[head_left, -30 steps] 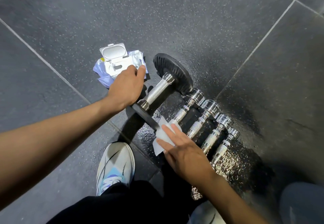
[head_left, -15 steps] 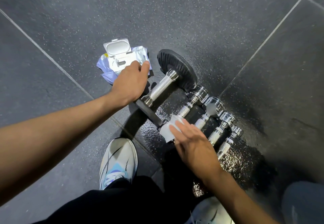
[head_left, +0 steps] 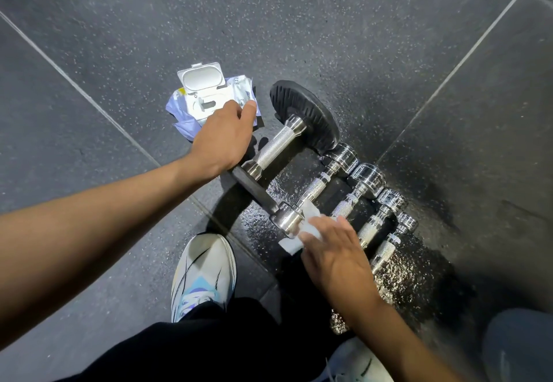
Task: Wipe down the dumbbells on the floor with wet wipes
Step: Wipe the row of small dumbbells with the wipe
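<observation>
Two hands down. Nearest, right hand (head_left: 332,250), fingers flat, pressing wipe (head_left: 300,230) at its 11 o'clock onto near head of chrome dumbbell (head_left: 317,185), bar lying 7-to-1 on floor (head_left: 119,262). Farther, left hand (head_left: 223,139) curled at big dumbbell (head_left: 278,145); grip hidden.

Dark speckled floor tiles (head_left: 299,22), white sneaker (head_left: 203,274), black trouser leg (head_left: 224,342), wet patch (head_left: 398,277)

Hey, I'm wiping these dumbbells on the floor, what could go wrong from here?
The floor is wet beside your shoe, so you could slip. The right grip presses the wipe on a round chrome dumbbell; it might roll against the next dumbbell and pinch you.
</observation>
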